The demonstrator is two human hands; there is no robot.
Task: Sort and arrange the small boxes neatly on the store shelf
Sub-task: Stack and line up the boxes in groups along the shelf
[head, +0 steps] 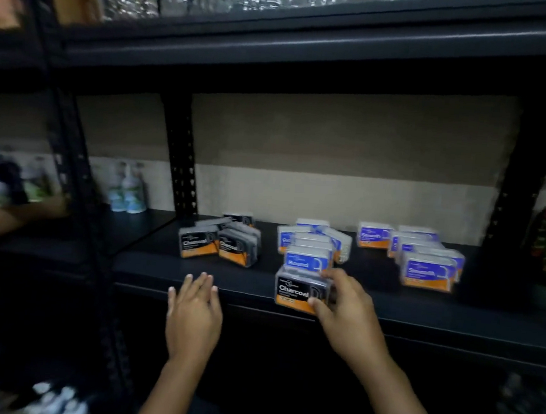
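one charcoal box (shelf-front) gripped by right hand.

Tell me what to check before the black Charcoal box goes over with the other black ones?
1. Right hand has a firm hold on the Charcoal box: ok, fingers on top, thumb underneath.
2. Left hand is free to help: ok, open, holding nothing.
3. Charcoal group is the right pile: ok, same black and orange labels.
4. Room on the shelf in front of that group: ok, bare board there.
5. Charcoal group is tidy: not ok, boxes lean at angles.
6. Round boxes behind the held box will stay put: cannot tell.
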